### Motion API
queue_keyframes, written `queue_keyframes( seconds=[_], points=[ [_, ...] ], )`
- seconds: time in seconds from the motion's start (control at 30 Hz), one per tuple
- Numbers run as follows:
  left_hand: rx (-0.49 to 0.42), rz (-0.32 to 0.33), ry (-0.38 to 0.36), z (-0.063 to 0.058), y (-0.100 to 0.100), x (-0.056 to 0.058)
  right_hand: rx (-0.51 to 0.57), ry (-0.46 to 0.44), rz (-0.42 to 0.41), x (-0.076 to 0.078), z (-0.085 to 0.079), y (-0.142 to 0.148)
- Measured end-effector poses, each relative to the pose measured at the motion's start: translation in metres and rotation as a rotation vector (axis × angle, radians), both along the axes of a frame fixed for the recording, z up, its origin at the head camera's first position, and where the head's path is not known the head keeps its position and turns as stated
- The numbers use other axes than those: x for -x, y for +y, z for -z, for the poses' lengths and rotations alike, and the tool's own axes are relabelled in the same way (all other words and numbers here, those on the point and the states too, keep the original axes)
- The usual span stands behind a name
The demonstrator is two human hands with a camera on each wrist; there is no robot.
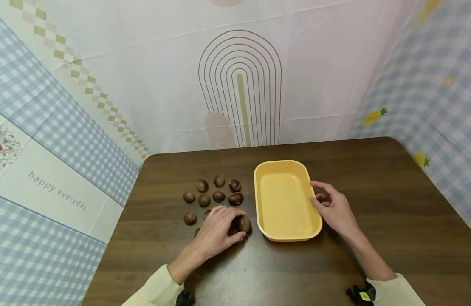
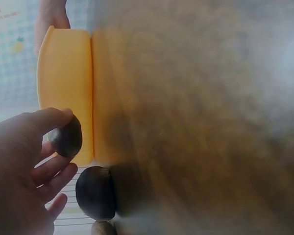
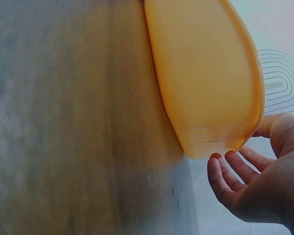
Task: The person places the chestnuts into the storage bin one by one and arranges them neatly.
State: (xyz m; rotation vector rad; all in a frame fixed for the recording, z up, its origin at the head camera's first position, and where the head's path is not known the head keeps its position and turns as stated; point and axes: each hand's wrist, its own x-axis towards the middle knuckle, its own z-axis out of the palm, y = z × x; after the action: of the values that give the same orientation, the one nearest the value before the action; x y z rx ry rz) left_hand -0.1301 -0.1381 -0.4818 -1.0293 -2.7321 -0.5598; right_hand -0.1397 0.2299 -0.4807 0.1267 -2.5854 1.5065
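My left hand (image 1: 217,229) pinches a dark brown chestnut (image 2: 68,139) between thumb and fingers, low over the table and left of a yellow plastic tray (image 1: 314,221). Several more chestnuts lie beyond and beside this hand, among them a chestnut (image 1: 235,198) near the tray's left wall; the hand partly covers a few. In the left wrist view another chestnut (image 2: 96,193) lies just under the fingertips. Against the tray's right side rests my right hand (image 1: 334,208), thumb and forefinger touching the rim. Its other fingers are loosely bent beside the wall and hold nothing.
A dark wooden table (image 1: 373,178) with rounded far corners carries everything. Behind it hangs a white printed cloth (image 1: 162,85), with blue checked cloth (image 1: 430,106) at the right and more at the left. The inside of the tray shows no chestnuts.
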Motion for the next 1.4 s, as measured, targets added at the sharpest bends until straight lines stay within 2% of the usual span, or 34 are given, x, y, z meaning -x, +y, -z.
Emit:
queue_keyframes(
  seconds=[0.3, 0.73, 1.1, 1.4],
  points=[
    [-0.032, -0.020, -0.010, -0.015, -0.001, 0.008, 0.022, -0.011, -0.004, -0.001, -0.001, -0.001],
    [-0.058, -0.014, -0.003, -0.039, 0.006, 0.022, 0.031, -0.023, -0.004, -0.001, -0.004, -0.001],
    [-0.085, 0.062, 0.020, -0.055, 0.031, 0.033, 0.033, -0.021, -0.002, -0.004, -0.004, -0.001],
    [-0.038, 0.104, 0.006, -0.053, 0.060, 0.038, 0.026, -0.015, -0.002, -0.004, -0.004, -0.002]
  ],
)
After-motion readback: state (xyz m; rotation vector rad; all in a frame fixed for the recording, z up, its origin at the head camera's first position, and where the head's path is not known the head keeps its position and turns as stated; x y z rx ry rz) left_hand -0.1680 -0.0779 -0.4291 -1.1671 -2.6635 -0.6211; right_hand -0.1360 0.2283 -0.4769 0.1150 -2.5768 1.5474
